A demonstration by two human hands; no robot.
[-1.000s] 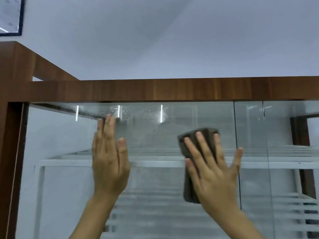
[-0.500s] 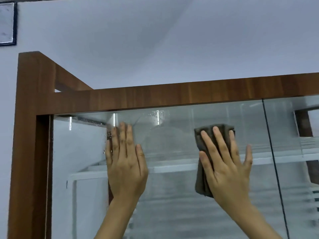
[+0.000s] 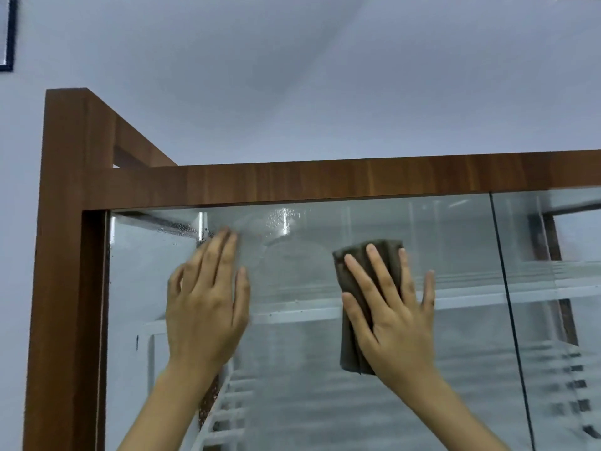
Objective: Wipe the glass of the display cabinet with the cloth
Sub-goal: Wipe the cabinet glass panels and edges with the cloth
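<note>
Cabinet glass, flat right hand pressing cloth slightly left of before, open left hand still braced.

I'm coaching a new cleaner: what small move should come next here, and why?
Probably slide the right hand, pressing the cloth flat, up and leftward toward the droplets beading under the wooden top rail. That patch of glass looks wet, while the left hand braces the pane.

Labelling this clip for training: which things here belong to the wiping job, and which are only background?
Job: cloth, glass, right hand pressing the cloth, left hand flat on the glass.
Background: wooden frame, white shelf, picture frame.
</note>
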